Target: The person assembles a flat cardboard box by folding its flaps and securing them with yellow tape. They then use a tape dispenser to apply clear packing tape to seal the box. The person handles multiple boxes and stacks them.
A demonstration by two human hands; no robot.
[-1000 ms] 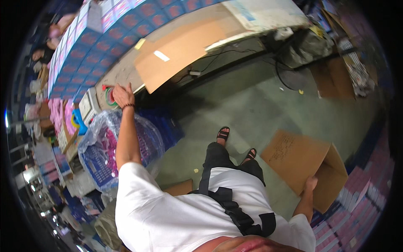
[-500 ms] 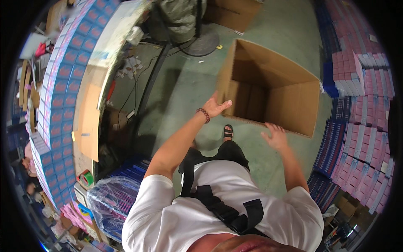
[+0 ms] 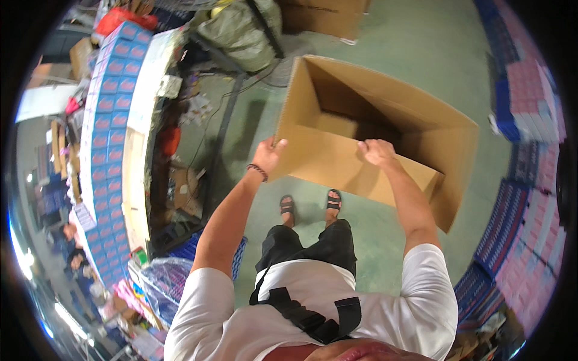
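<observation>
A large open cardboard box [image 3: 343,163] stands in front of me on the green floor, with its opening toward me and part of its inside in shadow. My left hand [image 3: 268,155], wearing a beaded bracelet on its wrist, grips the left near edge, thumb on the near side. Over the top edge of the near panel, the fingers of my right hand [image 3: 378,152] are curled and closed. Below the box, my two sandalled feet show on the floor.
Left, a worktable carries long stacks of small blue boxes [image 3: 107,138]. Pink and blue packs [image 3: 533,210] are piled along the right. Ahead lie a pale sack [image 3: 244,39] and another carton [image 3: 322,17]. A plastic-wrapped bundle [image 3: 164,280] is at my left side.
The box has turned, and its near panel now shows. My left hand has shifted left along with its edge. My right hand has moved up and closed on the near panel's edge.
</observation>
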